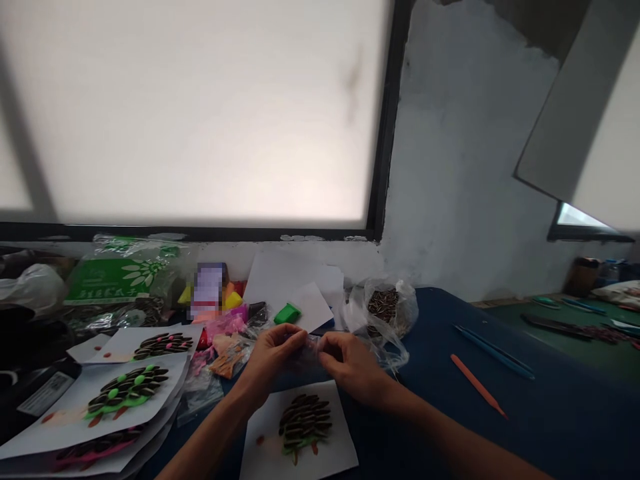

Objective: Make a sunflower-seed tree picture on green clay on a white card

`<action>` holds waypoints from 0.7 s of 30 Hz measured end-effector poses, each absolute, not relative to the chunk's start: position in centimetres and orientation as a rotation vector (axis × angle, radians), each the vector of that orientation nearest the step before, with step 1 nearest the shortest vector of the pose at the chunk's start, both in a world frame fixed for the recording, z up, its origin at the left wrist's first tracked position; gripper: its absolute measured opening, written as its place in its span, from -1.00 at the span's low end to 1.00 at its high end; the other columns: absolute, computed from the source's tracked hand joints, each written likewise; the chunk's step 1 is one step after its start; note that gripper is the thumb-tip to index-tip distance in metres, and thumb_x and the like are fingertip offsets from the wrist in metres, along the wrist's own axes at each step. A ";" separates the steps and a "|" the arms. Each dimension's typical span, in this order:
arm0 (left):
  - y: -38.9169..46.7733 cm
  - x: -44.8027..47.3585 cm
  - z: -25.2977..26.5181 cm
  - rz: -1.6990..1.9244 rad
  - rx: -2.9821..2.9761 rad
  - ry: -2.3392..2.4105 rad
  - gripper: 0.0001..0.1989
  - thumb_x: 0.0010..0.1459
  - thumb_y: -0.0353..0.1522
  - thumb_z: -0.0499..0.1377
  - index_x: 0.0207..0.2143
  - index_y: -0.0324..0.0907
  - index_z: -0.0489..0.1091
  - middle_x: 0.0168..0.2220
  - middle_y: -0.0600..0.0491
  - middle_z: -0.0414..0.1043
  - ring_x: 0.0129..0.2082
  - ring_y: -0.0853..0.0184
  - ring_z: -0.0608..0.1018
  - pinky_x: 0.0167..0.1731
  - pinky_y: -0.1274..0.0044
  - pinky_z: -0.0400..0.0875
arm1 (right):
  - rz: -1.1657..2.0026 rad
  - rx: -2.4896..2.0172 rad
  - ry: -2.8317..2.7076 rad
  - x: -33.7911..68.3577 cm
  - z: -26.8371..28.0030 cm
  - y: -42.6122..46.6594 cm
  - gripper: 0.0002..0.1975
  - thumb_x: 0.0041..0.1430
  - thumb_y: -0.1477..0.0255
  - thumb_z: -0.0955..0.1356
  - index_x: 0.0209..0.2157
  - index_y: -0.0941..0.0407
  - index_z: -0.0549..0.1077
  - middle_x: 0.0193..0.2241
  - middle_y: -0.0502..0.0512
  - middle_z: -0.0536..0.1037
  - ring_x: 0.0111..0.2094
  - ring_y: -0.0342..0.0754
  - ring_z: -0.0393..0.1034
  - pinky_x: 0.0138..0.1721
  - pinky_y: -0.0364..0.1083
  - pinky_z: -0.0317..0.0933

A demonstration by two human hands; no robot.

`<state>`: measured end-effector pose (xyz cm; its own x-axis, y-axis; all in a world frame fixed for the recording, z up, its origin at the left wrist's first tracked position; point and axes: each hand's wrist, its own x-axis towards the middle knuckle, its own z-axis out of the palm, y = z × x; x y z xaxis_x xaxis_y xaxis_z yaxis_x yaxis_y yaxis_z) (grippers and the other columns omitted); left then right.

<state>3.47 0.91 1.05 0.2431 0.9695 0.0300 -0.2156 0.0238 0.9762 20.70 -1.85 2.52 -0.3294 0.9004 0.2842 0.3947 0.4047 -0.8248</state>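
Note:
Both hands meet over the table, pinching a small clear plastic wrapper [306, 352] between them. My left hand [275, 350] grips its left side with thumb and fingertips. On the other side, my right hand [353, 363] is closed on it in the same way. Anything inside the wrapper is too blurred to make out. Just below the hands lies a white sheet [255, 453] bearing a hedgehog picture [306, 423] made of sunflower seeds, with green and brown clay parts. A green clay packet [287, 313] rests right behind my left hand.
Finished seed-picture sheets [125, 393] are stacked at the left. Behind are colourful clay packets [233, 323] and a green seed bag [117, 273]. A plastic bag of seeds [387, 310] stands right of centre. An orange tool [479, 385] and blue tweezers [495, 351] lie at the right.

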 end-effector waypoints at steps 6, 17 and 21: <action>1.0 3.7 1.2 1.112 1.113 0.792 -0.46 -0.28 -0.03 0.45 -0.36 -0.22 0.47 -0.44 0.04 0.53 -0.43 0.29 0.58 -0.42 0.50 0.52 | 0.945 -1.082 -1.804 21.1 2.5 -1.3 -0.73 0.22 0.27 0.33 -0.48 0.13 0.35 -0.57 -0.04 0.38 -0.53 -0.14 0.30 -0.49 -0.18 0.22; 1.6 3.0 0.7 1.040 1.066 0.706 -0.43 -0.21 -0.15 0.51 -0.16 -0.20 0.46 -0.27 -0.02 0.59 -0.38 0.23 0.66 -0.37 0.47 0.59 | 0.821 -1.090 -1.650 21.8 2.9 -1.0 -0.85 0.13 0.44 0.35 -0.45 0.11 0.28 -0.58 -0.11 0.32 -0.54 -0.17 0.20 -0.50 -0.19 0.12; 2.4 2.7 0.0 1.069 1.038 0.627 -0.51 -0.25 -0.18 0.53 -0.33 -0.25 0.48 -0.36 0.00 0.60 -0.39 0.28 0.64 -0.28 0.47 0.59 | 0.837 -1.024 -1.673 21.5 2.8 -1.4 -0.86 0.12 0.41 0.37 -0.46 0.14 0.37 -0.52 -0.06 0.38 -0.47 -0.14 0.25 -0.42 -0.16 0.19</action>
